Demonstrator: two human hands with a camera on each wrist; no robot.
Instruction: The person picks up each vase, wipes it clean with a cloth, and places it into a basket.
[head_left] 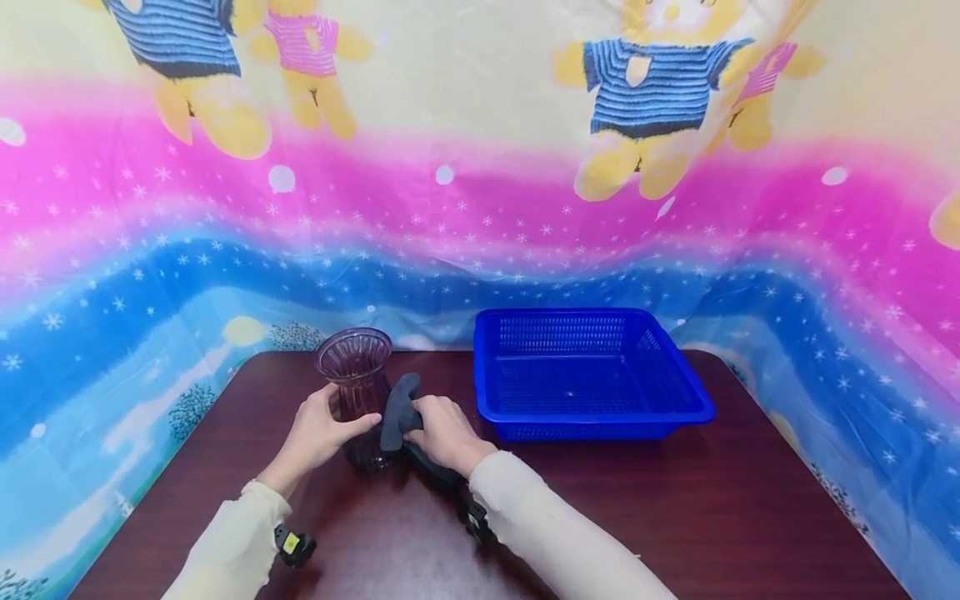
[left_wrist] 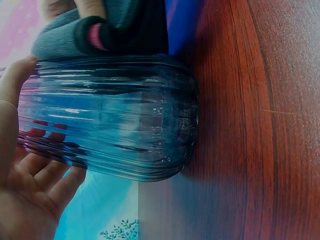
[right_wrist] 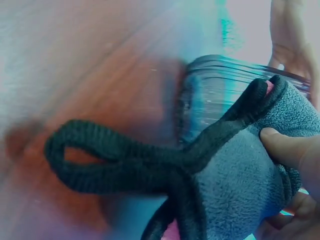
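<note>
While the left hand (head_left: pixel 318 433) cups the ribbed purple vase (head_left: pixel 362 398) from eight o'clock, thumb on the near side and fingers round behind, the right hand (head_left: pixel 450 437) has a grey cloth (head_left: pixel 400 408) bunched and pinched against the vase's three o'clock flank! Both grips are closed, then, one around the vase, one on the fabric. And the vase itself? Upright by the look of it, at ten o'clock from the middle of the dark table (head_left: pixel 390 550), with the blue basket (head_left: pixel 592 419) off at three o'clock from it. It looks like glass, so call it stiff, breakable, fairly weighty and slick along those ribs. Best hold, I'd judge: the body below the flared rim, fingers wrapped rather than tips only. That cloth, by contrast, looks light, soft and floppy, easily pinched anywhere in its plush folds.
</note>
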